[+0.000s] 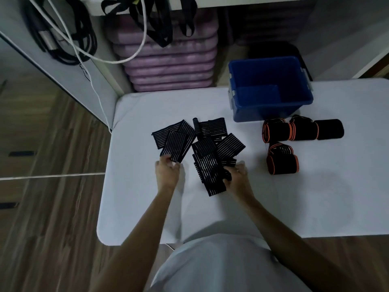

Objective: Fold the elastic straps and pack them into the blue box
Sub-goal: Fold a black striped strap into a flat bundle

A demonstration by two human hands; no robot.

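Left hand (167, 172): I see it pinching the near edge of a striped strap (176, 142).
Right hand (236, 175): gripping another strap (208, 167).
Blue box (271, 110): on the table (294, 197), beyond the straps.

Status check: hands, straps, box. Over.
Left hand pinches a striped strap; right hand grips the strap pile. Blue box open, no straps visible inside. Orange-edged rolls beside it, not blocking.

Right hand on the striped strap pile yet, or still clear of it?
Touching. The head view shows the right hand with its fingers curled into the near edge of the striped strap pile, gripping a strap; no gap shows between them.
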